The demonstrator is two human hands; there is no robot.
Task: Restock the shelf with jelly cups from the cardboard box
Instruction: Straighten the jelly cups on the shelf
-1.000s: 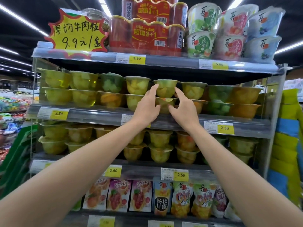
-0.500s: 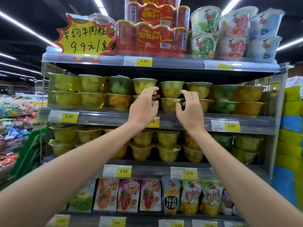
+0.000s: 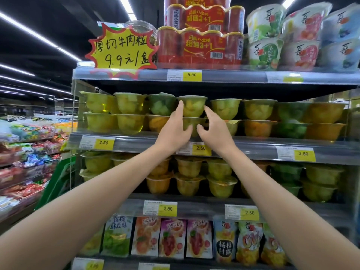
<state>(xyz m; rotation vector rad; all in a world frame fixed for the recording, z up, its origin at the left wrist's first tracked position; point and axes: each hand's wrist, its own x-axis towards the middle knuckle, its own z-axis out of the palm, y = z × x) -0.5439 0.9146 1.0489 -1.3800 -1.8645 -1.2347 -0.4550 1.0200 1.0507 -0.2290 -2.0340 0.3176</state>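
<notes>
Clear jelly cups with fruit stand two high in a row on the second shelf (image 3: 148, 146). My left hand (image 3: 174, 131) and my right hand (image 3: 213, 129) bracket one stack in the middle. The upper cup (image 3: 192, 107) sits between my two raised index fingers. Both thumbs curl in against the front of the lower cup (image 3: 193, 123). Another shelf of stacked jelly cups (image 3: 189, 185) lies below. The cardboard box is out of view.
The top shelf carries red multipacks (image 3: 200, 45), large pudding tubs (image 3: 300, 36) and a yellow price sign (image 3: 121, 48). Pouches of jelly (image 3: 171, 238) hang on the lowest row. Yellow 2.50 price tags (image 3: 201, 148) line the shelf edges. Another aisle of goods (image 3: 23, 149) lies to the left.
Both hands have shifted left from the neighbouring stack and now close in on the two cups one place over. The view has come nearer to the shelf.
</notes>
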